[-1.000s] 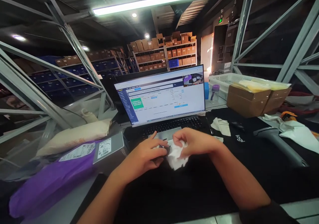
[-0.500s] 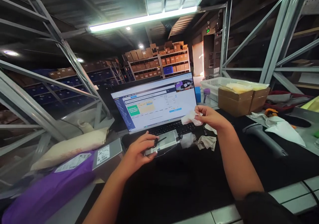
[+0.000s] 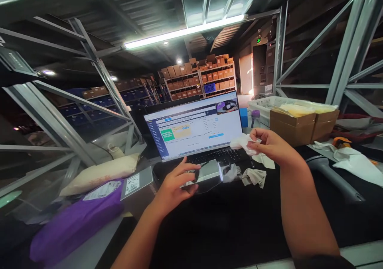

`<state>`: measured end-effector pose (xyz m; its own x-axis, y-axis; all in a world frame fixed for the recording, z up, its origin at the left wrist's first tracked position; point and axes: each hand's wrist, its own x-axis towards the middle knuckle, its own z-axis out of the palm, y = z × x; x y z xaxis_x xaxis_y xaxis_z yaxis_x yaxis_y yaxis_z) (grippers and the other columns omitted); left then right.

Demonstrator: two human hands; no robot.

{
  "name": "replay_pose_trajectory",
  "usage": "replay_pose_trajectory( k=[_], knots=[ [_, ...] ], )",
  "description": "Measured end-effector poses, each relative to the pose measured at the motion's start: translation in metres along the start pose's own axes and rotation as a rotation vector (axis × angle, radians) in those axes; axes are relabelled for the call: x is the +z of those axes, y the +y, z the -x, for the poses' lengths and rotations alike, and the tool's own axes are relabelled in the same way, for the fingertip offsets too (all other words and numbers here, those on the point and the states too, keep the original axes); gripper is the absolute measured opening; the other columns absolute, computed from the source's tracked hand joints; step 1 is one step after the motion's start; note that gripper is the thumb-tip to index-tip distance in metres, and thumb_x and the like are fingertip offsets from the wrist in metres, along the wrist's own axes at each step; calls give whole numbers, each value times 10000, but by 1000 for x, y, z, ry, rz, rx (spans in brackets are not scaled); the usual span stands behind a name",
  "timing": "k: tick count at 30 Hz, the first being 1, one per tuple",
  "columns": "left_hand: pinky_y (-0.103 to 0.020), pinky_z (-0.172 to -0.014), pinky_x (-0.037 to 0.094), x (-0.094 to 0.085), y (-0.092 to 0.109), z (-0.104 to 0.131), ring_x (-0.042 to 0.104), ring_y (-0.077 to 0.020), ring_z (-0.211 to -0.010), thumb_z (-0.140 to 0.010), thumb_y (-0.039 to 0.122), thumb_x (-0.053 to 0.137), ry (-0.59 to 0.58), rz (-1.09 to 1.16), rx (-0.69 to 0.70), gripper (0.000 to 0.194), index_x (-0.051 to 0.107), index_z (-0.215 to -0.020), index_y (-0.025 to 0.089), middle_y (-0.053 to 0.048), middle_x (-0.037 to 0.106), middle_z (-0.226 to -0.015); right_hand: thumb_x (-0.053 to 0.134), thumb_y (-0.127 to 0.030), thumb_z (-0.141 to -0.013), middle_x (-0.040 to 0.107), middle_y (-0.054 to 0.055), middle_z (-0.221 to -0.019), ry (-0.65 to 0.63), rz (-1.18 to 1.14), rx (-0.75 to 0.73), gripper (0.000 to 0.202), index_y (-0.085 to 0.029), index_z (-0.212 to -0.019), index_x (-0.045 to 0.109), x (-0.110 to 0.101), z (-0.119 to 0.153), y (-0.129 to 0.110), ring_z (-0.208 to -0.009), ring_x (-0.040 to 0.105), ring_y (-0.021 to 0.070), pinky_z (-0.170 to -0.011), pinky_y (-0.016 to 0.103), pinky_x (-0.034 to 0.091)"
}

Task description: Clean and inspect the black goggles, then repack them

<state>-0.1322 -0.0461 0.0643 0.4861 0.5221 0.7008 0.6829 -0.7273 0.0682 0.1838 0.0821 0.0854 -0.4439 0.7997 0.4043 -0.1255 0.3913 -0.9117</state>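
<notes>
My left hand point(image 3: 178, 181) is closed on the near left part of a flat, see-through case point(image 3: 209, 172) in front of the keyboard. Its thumb lies along the near edge, while the fingers reach over the top. Something small and dark shows by the fingers, too unclear to name. My right hand point(image 3: 267, 146) pinches a crumpled white tissue point(image 3: 243, 142) in front of the screen's lower right corner. Between the hands, a crumpled clear plastic wrapper point(image 3: 231, 173) and a used greyish tissue point(image 3: 254, 177) lie on the black mat point(image 3: 224, 225).
A laptop point(image 3: 194, 129) stands lit ahead. On the left are a purple parcel point(image 3: 80, 217), a grey box point(image 3: 136, 191) and a cream bag point(image 3: 101, 173). To the right lie a barcode scanner point(image 3: 336, 179), cardboard boxes point(image 3: 291, 127) and a white basket point(image 3: 260, 107).
The whole view has shifted, moving the scene rightward. My right hand has drawn slightly right, away from the screen, with the tissue. My left hand keeps its hold on the case, which is angled slightly differently.
</notes>
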Motion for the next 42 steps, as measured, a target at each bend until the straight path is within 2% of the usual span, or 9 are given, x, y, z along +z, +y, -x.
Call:
replay_pose_trajectory(
  k=[6, 9, 12, 14, 17, 20, 30, 38, 42],
  knots=[
    [-601, -1139, 396, 5, 2, -3, 678, -211, -1116, -837, 90, 655, 103, -32, 57, 154, 564, -884, 205, -89, 693, -1187, 811, -467, -709, 483, -51, -639, 78, 18, 0, 442, -209, -720, 453, -5, 7, -10, -554, 467, 99, -508, 214, 355],
    [-597, -1118, 433, 12, 3, -12, 687, -207, -1083, -827, 98, 676, 270, -93, 22, 172, 581, -918, 209, -77, 693, -1157, 833, -538, -658, 502, -41, -637, 182, -107, -48, 506, -213, -704, 448, 6, -1, -7, -531, 469, 99, -496, 221, 368],
    [-596, -1094, 462, 26, 0, -21, 684, -202, -1045, -829, 116, 689, 479, -199, -94, 210, 607, -992, 219, -57, 698, -1099, 823, -613, -626, 515, -38, -615, 218, -286, -51, 548, -223, -705, 445, 44, -14, 4, -506, 471, 108, -478, 230, 359],
    [-588, -1082, 476, 37, -5, -24, 682, -204, -1014, -834, 133, 682, 570, -292, -154, 208, 620, -1012, 221, -47, 697, -1058, 813, -623, -625, 512, -39, -601, 113, -404, -5, 542, -223, -709, 457, 82, -19, 14, -509, 465, 114, -477, 234, 354],
    [-590, -1079, 476, 51, -12, -20, 687, -217, -976, -841, 134, 647, 598, -398, -180, 205, 630, -1028, 218, -46, 683, -1030, 837, -557, -622, 500, -49, -593, -2, -539, 23, 519, -214, -682, 452, 136, -18, 27, -522, 417, 100, -504, 230, 353],
    [-632, -1088, 445, 57, -16, -10, 688, -247, -1005, -838, 97, 617, 524, -433, -141, 269, 626, -1083, 209, -67, 679, -1049, 877, -448, -596, 426, -76, -537, 103, -643, 19, 572, -218, -611, 353, 164, -13, 35, -492, 357, 80, -487, 214, 310],
    [-634, -1135, 396, 57, -17, -2, 713, -204, -989, -797, 9, 685, 426, -391, 42, 302, 626, -1046, 169, -78, 694, -1061, 930, -305, -458, 405, -82, -490, 220, -897, 87, 711, -204, -556, 233, 131, -29, 30, -453, 330, 51, -449, 183, 268],
    [-590, -1116, 435, 53, -31, 4, 692, -200, -1025, -848, 76, 647, 495, -383, -52, 130, 596, -921, 171, -77, 678, -1086, 859, -356, -602, 361, -80, -488, 205, -690, 4, 606, -215, -537, 274, 169, -17, 44, -477, 303, 66, -464, 196, 265],
    [-570, -1112, 449, 49, -28, 5, 699, -180, -970, -859, 103, 645, 456, -376, -16, 128, 616, -963, 172, -57, 675, -1006, 863, -335, -604, 363, -82, -478, 192, -719, 30, 616, -218, -534, 262, 169, -12, 39, -456, 308, 60, -453, 191, 270]
  ],
)
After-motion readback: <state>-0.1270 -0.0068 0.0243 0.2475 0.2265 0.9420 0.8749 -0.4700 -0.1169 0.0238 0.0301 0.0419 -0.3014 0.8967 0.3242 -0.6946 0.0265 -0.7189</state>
